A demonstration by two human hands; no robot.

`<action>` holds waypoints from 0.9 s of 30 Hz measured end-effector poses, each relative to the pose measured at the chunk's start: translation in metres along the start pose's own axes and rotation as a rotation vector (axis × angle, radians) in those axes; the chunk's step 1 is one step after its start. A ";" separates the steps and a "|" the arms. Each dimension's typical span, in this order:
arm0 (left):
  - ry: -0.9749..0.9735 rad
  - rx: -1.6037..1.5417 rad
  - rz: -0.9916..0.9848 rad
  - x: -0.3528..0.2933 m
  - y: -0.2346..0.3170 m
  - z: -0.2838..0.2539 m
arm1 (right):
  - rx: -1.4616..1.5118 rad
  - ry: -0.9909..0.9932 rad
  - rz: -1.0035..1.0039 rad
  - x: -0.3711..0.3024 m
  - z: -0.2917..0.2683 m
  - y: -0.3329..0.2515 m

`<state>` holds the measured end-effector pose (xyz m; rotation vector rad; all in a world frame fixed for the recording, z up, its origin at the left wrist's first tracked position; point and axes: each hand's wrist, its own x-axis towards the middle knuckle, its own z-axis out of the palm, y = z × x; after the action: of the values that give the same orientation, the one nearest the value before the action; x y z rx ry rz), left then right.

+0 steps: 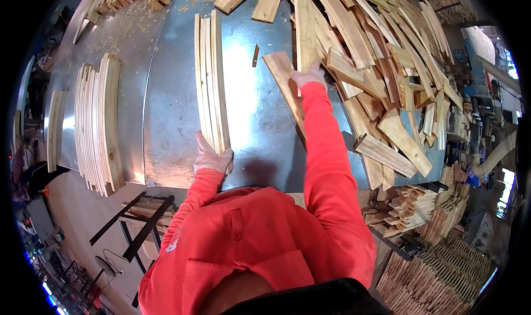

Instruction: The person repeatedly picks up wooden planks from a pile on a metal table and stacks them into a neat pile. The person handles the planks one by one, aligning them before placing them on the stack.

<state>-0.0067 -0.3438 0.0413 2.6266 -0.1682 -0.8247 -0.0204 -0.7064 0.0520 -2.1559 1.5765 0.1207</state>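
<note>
Slats, likely light and stiff, are clasped endwise by left hand near table's front edge; right hand's grip is unclear.

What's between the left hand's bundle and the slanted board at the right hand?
Head view: metal tabletop with one small brown strip, between bundle and slanted board.
</note>
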 end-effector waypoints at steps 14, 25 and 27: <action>-0.090 -0.042 -0.069 -0.003 -0.005 -0.022 | 0.227 -0.326 -0.267 -0.143 0.034 0.177; 0.115 -0.026 0.081 0.014 -0.057 -0.048 | 1.672 -1.484 -0.119 -0.108 0.082 0.006; 0.023 0.012 -0.010 0.012 -0.046 -0.064 | 1.458 -1.201 -0.108 -0.101 0.096 0.014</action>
<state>0.0392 -0.2834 0.0651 2.6489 -0.1549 -0.7989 -0.0487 -0.5814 -0.0044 -0.6525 0.4255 0.1234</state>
